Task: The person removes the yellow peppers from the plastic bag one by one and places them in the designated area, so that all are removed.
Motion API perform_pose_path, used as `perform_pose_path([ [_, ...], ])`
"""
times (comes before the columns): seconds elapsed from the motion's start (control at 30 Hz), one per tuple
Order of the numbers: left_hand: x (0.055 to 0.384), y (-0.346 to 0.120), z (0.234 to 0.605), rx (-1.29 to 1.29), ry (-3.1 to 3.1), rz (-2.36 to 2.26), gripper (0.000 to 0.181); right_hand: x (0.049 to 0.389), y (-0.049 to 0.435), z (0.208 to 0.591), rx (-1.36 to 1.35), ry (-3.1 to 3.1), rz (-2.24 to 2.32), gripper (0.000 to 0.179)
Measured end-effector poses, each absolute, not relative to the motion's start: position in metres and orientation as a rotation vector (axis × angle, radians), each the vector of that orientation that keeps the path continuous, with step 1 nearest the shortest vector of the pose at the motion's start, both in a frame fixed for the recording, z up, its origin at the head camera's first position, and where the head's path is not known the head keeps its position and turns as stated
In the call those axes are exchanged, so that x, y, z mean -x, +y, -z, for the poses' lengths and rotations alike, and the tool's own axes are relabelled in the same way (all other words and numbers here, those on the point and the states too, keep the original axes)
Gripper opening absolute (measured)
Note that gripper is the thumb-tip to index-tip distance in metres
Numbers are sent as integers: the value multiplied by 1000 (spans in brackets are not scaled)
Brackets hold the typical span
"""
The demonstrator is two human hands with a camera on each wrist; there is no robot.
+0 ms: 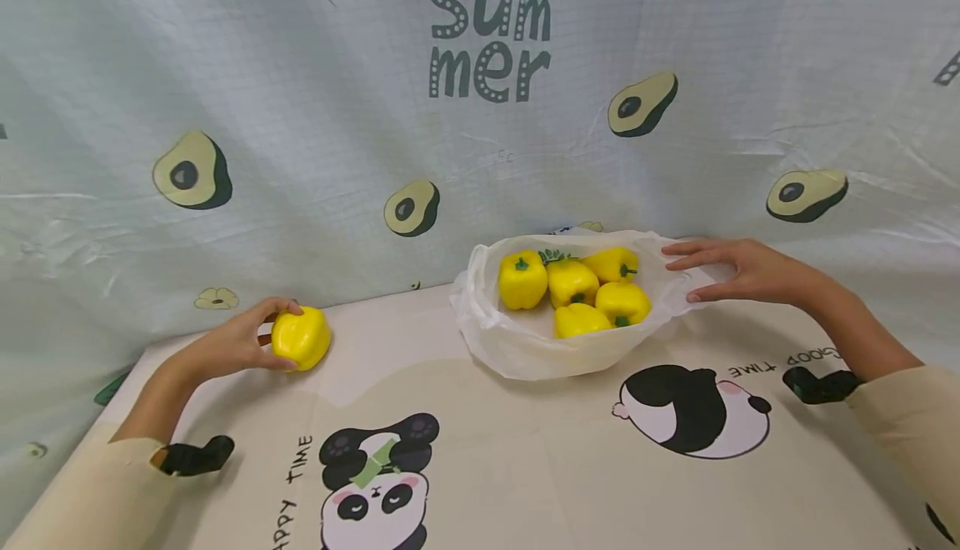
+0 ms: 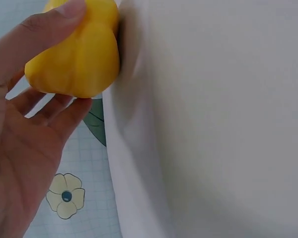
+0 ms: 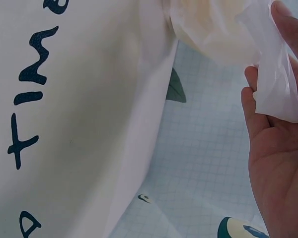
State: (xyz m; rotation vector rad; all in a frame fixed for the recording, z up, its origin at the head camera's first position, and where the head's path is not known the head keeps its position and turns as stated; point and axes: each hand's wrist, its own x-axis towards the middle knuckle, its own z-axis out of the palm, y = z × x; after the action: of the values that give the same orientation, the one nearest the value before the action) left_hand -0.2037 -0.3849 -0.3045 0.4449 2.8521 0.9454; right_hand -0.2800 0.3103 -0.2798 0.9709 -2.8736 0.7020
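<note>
My left hand grips a yellow bell pepper at the table's far left edge. In the left wrist view, the thumb lies over the lobed yellow pepper and the fingers curl beneath it. Toward the right, a white plastic bag stands with its mouth spread wide. Several yellow bell peppers with green stems lie inside. My right hand is at the bag's right rim, thumb and fingers spread apart. The right wrist view shows a bag handle lying loosely across the fingers.
A pale cloth with panda drawings covers the table. Behind the table's back edge hangs a light curtain printed with avocados and the word "summer". The bag stands near that back edge, close to the curtain.
</note>
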Motion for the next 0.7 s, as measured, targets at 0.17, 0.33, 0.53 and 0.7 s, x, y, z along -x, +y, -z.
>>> perform_pose_path([
  [0.17, 202, -382, 304, -474, 2834, -972, 82, 281, 310, 278, -980, -2875, -629, 53],
  [0.33, 195, -379, 302, -489, 2838, -1010, 92, 285, 310, 274, -990, -2883, -588, 51],
  [0.53, 193, -370, 294, -504, 2856, -908, 99, 285, 311, 275, -1006, -2868, -594, 51],
  [0.7, 195, -359, 286, -518, 2872, -808, 104, 283, 315, 277, -1022, -2850, -626, 51],
])
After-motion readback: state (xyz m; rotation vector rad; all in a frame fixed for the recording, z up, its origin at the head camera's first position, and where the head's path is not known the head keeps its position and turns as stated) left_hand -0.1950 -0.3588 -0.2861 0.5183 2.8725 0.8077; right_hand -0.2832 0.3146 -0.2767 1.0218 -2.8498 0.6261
